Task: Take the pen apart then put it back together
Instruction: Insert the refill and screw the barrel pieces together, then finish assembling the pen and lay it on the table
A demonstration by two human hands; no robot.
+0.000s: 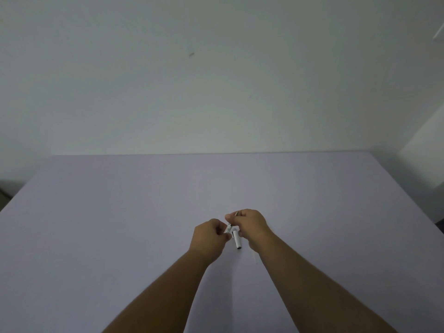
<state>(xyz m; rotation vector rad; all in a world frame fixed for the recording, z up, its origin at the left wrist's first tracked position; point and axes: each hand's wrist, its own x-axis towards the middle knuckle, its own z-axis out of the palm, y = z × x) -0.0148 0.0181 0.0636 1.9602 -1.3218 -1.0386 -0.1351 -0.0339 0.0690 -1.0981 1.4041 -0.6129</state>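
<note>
Together, left hand [210, 233] and right hand [249, 224] pinch pen body [228, 228], cap [236, 240] beneath, lilac table [120, 212].

White pen, in separate parts. One slim white piece [228, 229], short where visible, pinched between the fingers [222, 230] of the left hand and the fingers [231, 218] of the right, tilted from lower left up to upper right; most of its length hidden inside the two grips. Thin grey tip [236, 213] poking out just above the right fingers, angled up and right. Second white tube [236, 239], thicker, lying just below and between both sets of fingers, nearly upright in view, leaning slightly; dark opening at its near end, a small clip-like detail near its far end. Unclear whether resting on the surface or touched by the right fingers.
</note>
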